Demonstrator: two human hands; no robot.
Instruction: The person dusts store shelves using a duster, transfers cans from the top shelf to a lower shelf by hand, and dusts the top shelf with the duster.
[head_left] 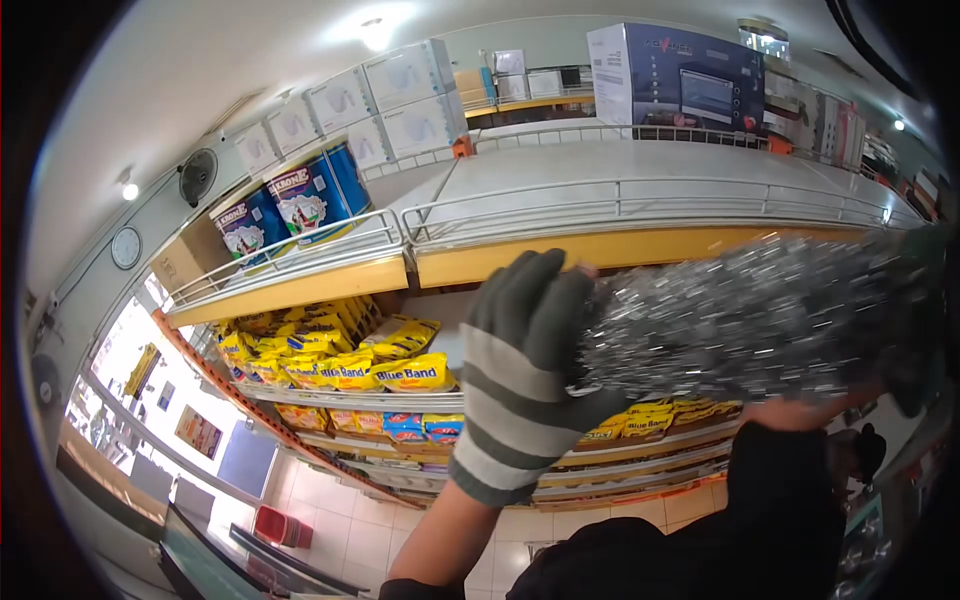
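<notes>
My left hand [530, 370], in a grey and dark green striped glove, is raised in front of the shelf. Its fingers are together and, with the thumb, close around the left end of a shiny silver tinsel-like bundle [740, 325]. The bundle stretches to the right and is blurred by motion. Bare skin of my right forearm shows under it, but my right hand is lost in the dark, blurred area at the right edge. Behind the bundle runs the yellow edge of the upper shelf [500, 254].
White boxes [410, 80], blue tubs [315, 195] and an oven box [690, 80] stand on top, behind wire rails. Yellow packets [415, 372] fill lower shelves. A red basket [280, 526] sits on the floor, lower left. A person [862, 455] is partly visible at right.
</notes>
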